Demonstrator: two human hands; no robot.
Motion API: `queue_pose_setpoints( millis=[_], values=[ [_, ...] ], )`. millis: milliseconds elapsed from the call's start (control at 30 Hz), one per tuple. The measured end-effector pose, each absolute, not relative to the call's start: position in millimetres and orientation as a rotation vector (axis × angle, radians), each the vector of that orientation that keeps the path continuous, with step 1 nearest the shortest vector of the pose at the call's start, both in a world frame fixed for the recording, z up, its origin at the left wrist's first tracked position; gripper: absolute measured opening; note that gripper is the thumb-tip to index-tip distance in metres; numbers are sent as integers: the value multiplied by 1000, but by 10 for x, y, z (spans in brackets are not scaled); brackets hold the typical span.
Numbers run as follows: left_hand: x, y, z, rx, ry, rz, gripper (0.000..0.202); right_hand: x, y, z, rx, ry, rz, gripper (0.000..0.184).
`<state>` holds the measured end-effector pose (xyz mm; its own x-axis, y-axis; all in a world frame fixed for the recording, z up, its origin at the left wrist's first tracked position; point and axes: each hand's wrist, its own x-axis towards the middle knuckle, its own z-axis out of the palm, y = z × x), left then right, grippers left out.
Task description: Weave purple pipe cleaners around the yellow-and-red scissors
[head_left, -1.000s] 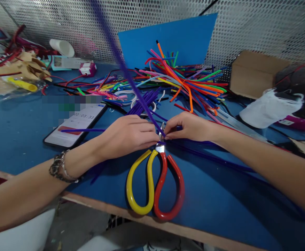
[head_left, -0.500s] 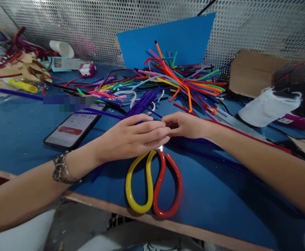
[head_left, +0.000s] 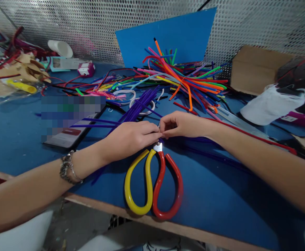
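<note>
My left hand [head_left: 131, 137] and my right hand [head_left: 181, 124] meet fingertip to fingertip at the middle of the blue table [head_left: 220, 202]. Both are pinched closed on purple pipe cleaners [head_left: 97, 122] that run out to the left from under my left hand. Right below the fingertips lie scissors [head_left: 154, 181] with one yellow and one red handle loop, their blades hidden under my hands. A bundle of purple pipe cleaners [head_left: 142, 104] lies just behind my hands.
A heap of coloured pipe cleaners [head_left: 189, 78] lies in front of a blue board [head_left: 168, 35]. A phone [head_left: 66, 134] sits left. A cardboard box [head_left: 257, 68] and white cloth [head_left: 270, 104] stand right; clutter and a paper cup [head_left: 61, 48] back left. The table edge runs near me.
The purple pipe cleaner that stuck up a second ago has swung down to the left and now lies flat. My left fingers spread, then closed again against my right fingertips.
</note>
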<state>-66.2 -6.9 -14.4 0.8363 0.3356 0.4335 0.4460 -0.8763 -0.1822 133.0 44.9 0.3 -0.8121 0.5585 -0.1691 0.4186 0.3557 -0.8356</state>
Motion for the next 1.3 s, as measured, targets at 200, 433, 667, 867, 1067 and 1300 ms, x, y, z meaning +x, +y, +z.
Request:
queue_pose_setpoints(
  millis=[200, 433, 667, 867, 1067, 1300],
  values=[
    [-677, -56, -149, -2798, -674, -529, 33, 1337, 441, 11, -929, -2487, 1410, 6],
    [-659, -34, -163, -2829, -719, -579, 39, 1398, 322, 22, -923, -2622, 992, 10],
    [-659, -15, -173, -2890, -722, -622, 36, 1548, 71, -41, -649, -2708, 539, 22],
    [-649, -14, -167, -2859, -683, -590, 40, 1611, -59, -156, -625, -2690, 277, 31],
    [-636, -8, -164, -2906, -717, -601, 39, 1570, -71, -169, -491, -2779, -52, 35],
    [-643, -32, -132, -2911, -699, -578, 36, 1614, -97, -94, -587, -2788, 119, 33]
  ],
)
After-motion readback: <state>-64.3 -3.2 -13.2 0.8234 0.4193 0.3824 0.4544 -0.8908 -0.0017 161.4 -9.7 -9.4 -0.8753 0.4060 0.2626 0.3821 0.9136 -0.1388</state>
